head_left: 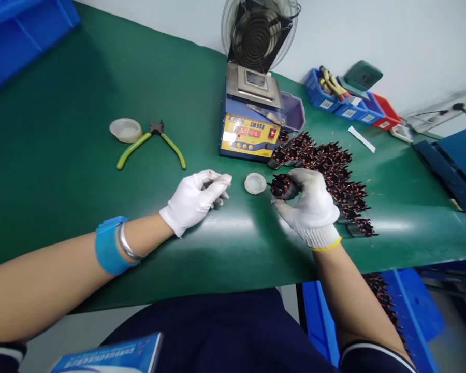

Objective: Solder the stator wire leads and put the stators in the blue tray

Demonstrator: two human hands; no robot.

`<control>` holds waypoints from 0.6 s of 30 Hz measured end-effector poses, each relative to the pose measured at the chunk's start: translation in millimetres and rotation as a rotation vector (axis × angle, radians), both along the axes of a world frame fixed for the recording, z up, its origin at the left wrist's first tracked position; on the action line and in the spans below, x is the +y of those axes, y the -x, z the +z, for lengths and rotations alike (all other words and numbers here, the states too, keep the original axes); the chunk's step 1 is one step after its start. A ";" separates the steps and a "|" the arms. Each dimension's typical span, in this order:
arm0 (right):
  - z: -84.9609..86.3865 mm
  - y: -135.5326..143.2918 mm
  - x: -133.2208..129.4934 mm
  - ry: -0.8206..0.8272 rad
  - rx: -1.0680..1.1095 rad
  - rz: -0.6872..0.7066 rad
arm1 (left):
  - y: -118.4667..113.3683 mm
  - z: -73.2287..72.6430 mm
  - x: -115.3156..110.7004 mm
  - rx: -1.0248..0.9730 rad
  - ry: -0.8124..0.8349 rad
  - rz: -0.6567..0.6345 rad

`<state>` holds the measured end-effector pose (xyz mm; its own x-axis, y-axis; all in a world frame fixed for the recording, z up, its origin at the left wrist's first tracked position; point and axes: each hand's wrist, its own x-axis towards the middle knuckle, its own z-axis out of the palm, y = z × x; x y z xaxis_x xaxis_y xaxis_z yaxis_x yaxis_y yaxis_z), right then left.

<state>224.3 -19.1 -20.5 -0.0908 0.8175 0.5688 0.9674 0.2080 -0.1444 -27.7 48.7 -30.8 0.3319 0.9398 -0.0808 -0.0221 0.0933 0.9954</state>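
My right hand [308,204], in a white knitted glove, is wrapped round a black cylindrical part with copper windings [282,186], held just above the green table [217,259]. My left hand [200,197], in a thin white glove, has its fingers curled with thumb and fingertips close together; whether anything is between them is too small to tell. Between both hands sits a small round dish [255,183] with pale contents. Many similar wound parts [334,166] stand in rows to the right of and behind my right hand.
Behind the dish stands a blue and yellow CM558 unit [250,135] with a fan [256,39] behind it. Green-handled cutters [155,142] lie open beside another dish [125,130] at the left. Small bins [347,111] line the back right; a blue crate [23,39] is upper left.
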 end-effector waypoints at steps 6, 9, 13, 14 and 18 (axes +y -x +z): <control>2.1 -3.8 7.2 0.158 -0.045 0.107 | 2.4 -7.8 7.6 0.001 -0.006 -0.018; 8.1 1.4 9.1 0.301 -0.086 0.027 | 2.4 -11.4 7.9 0.017 -0.031 -0.063; 14.3 2.3 12.5 0.314 -0.077 0.008 | 2.1 -14.9 7.2 0.055 -0.050 -0.101; 16.0 0.8 12.6 0.276 -0.061 0.033 | 2.3 -15.4 7.0 0.062 -0.050 -0.102; 24.7 -5.0 12.4 0.088 -0.088 0.128 | 3.5 -16.1 6.3 0.062 -0.041 -0.109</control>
